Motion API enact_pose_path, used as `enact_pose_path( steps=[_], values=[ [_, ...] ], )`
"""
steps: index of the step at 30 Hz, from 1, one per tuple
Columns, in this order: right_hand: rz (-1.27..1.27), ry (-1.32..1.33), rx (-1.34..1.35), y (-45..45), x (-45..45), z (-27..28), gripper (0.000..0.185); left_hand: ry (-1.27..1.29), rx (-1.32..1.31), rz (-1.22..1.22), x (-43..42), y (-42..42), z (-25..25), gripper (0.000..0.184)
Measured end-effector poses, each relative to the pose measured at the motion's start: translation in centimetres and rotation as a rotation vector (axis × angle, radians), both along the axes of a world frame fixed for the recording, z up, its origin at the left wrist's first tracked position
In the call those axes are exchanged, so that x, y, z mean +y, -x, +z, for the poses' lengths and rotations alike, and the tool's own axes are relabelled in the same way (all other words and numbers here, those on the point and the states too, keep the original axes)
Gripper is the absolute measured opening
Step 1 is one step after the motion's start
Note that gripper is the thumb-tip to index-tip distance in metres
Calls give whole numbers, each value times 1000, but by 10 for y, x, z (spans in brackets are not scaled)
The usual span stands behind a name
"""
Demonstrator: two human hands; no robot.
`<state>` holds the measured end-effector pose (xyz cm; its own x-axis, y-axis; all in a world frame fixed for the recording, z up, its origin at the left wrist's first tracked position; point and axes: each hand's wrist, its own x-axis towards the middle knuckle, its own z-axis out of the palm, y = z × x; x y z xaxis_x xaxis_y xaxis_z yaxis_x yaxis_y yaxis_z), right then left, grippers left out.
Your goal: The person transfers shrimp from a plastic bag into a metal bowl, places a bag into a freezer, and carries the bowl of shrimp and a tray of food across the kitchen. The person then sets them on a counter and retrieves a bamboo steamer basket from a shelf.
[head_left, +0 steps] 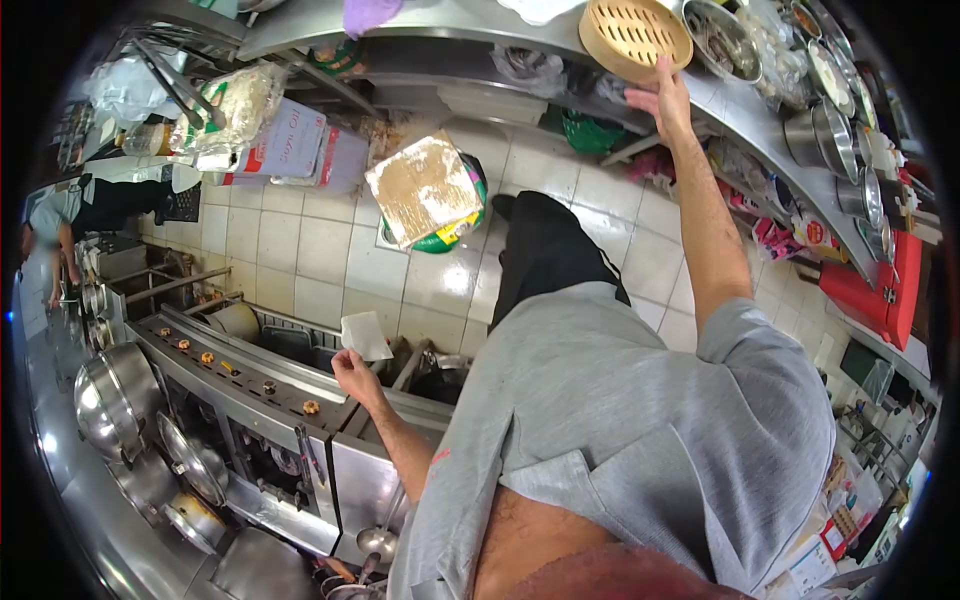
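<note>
My left hand pinches a square of white paper by its edge, above the front of the stove. At the upper right, my right hand reaches to a round bamboo steamer with a slotted base, at the edge of the steel counter. Its fingertips touch the steamer's near rim. The thumb stands apart from the other fingers. Beside the steamer is a metal bowl with dark contents that I cannot make out.
A worn cardboard piece lies on a green container on the tiled floor. Steel pots crowd the stove at left. Red-and-white boxes stand by the counter. Another person is at far left. Metal pans line the right counter.
</note>
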<state>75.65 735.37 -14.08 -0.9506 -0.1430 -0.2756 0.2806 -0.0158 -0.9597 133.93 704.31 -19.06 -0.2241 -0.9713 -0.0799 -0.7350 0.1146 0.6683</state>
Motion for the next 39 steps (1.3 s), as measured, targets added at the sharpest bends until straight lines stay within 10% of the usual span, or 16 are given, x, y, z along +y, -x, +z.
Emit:
enact_pose_path(
  steps=[11,39],
  values=[
    [-3,57,-83,35,-13,-9,72,108,192,9,62,26,-53,17],
    [-28,-59,-105,105,-13,10,71,-96,521,-680,55,353,65,16]
  ],
)
